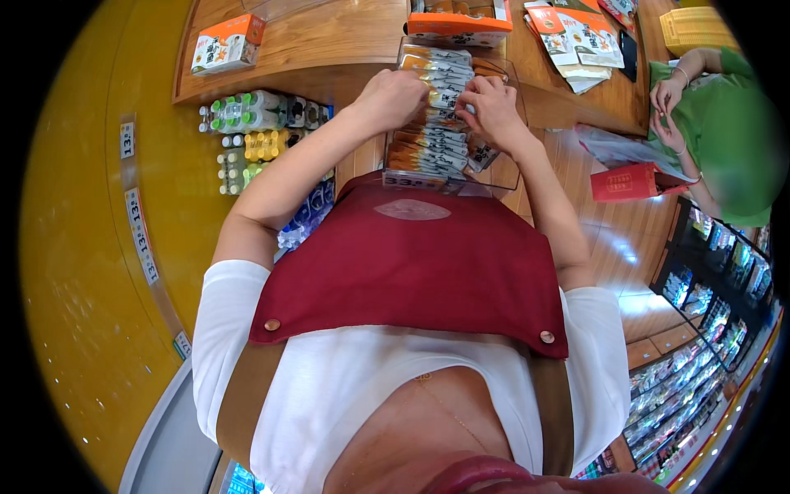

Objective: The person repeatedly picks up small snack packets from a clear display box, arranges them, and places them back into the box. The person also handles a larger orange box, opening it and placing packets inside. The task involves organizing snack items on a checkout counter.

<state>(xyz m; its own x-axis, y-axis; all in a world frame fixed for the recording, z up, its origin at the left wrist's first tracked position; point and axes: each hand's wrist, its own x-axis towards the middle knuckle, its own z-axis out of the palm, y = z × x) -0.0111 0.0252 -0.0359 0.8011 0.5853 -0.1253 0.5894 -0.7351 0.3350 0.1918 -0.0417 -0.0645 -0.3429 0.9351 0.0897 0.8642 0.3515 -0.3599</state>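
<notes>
A clear acrylic bin stands against the front of my apron, its near end bearing a price strip. Inside, a tightly packed row of orange and white snack sachets runs away from me. My left hand is curled at the row's left side, its fingertips hidden among the sachets. On the other side, my right hand has bent fingers at the sachets' right edge; whether it pinches one is not clear. Another sachet lies in the bin's right part, near my right wrist.
Beyond the bin, an open orange display box sits on a wooden counter. A carton is left, flattened packaging and a phone right. Bottled drinks stand low left. A person in green is right, near a red bag.
</notes>
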